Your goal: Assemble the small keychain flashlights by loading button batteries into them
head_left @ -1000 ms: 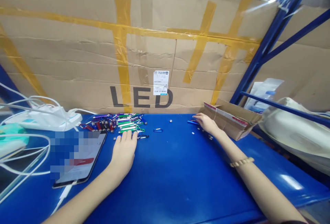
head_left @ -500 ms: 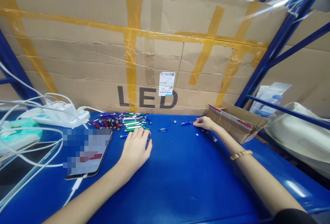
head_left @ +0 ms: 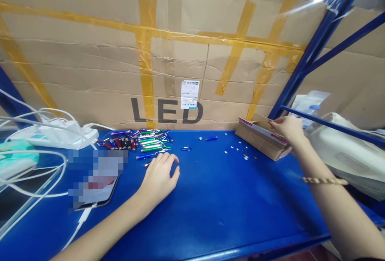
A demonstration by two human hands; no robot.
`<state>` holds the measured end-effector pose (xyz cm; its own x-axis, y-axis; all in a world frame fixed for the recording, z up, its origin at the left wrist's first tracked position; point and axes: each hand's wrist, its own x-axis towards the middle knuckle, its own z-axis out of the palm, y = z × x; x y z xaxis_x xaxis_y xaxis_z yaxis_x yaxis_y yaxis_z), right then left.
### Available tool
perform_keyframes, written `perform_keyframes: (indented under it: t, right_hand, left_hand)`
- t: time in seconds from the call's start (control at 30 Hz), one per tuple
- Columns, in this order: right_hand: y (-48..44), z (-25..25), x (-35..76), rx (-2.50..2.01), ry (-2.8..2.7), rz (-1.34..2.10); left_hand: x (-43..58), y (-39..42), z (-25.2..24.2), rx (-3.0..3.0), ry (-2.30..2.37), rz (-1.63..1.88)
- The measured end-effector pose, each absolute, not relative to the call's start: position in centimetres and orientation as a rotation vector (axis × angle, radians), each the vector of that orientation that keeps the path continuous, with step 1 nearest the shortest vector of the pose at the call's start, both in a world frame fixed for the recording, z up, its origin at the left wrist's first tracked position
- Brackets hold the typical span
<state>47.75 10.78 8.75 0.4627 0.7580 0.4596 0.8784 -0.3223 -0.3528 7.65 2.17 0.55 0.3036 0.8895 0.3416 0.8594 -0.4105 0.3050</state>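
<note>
My left hand (head_left: 159, 176) rests on the blue table, its fingers loosely bent and the thumb held apart. A small silver-tipped piece (head_left: 146, 165) pokes out beside its fingers; the rest is hidden. Just beyond lie a blue penlight (head_left: 147, 156) and a pile of small coloured penlights (head_left: 152, 142), some with carabiner clips. My right hand (head_left: 288, 128) is over the open cardboard box (head_left: 261, 140), thumb and fingers pinched together; what they hold is too small to make out. A blue tube (head_left: 211, 138), a small round silver piece (head_left: 200, 138) and a blue carabiner (head_left: 186, 148) lie between the hands.
Several small round discs (head_left: 245, 156) are scattered left of the box. A phone (head_left: 100, 185) with a charging cable and a white power strip (head_left: 54, 134) with tangled cords lie at left. Behind stands a large LED carton (head_left: 114, 72); blue rack posts (head_left: 303, 68) rise at right.
My right hand has let go of the blue tube, leaving it on the table, and moved right to above the cardboard box. My left hand has barely moved. The view has shifted slightly.
</note>
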Motion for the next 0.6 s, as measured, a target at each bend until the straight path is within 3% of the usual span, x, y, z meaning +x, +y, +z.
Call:
perform_keyframes:
  t: [0.2, 0.47, 0.6]
  right_hand:
    - [10.0, 8.1, 48.4, -2.219, -1.404, -0.165]
    - [10.0, 8.0, 43.6, -1.944, -1.555, -0.356]
    - [11.5, 5.4, 38.9, -1.504, -2.169, -0.214]
  left_hand:
    - [7.9, 2.1, 0.1, 2.508, 1.594, 0.724]
    - [7.9, 2.1, -0.1, 2.554, 1.418, 0.688]
    - [7.8, 1.7, 0.0, 2.781, 1.073, 0.516]
